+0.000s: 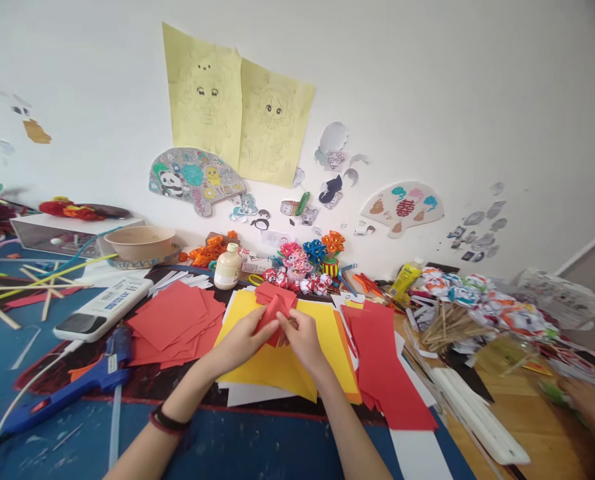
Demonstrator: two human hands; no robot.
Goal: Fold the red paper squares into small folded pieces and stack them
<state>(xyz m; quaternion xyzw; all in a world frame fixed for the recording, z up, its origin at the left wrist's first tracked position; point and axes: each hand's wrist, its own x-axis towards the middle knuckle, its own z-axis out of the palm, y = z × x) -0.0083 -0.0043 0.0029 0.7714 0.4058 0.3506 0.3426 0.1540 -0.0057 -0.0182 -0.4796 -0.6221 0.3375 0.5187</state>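
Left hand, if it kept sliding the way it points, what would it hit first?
Probably the folded red paper that the left hand already grips; beyond it, likely the patterned paper balls, though depth is unclear.

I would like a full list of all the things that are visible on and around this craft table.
folded red paper: one, red, held over the yellow sheets
yellow sheets: a stack, yellow, table middle
red squares: a pile, red, left of the yellow sheets
red strips: several, red, right of the yellow sheets
glue gun: one, blue, front left
remote control: one, white, behind the glue gun
bowl: one, beige, back left
bottle: one, cream, back middle
paper flowers: a cluster, mixed colours, by the wall
wooden sticks: a bundle, tan, right
drawings: two, yellow, on the wall
left hand: one, on the folded red paper
right hand: one, on the folded red paper
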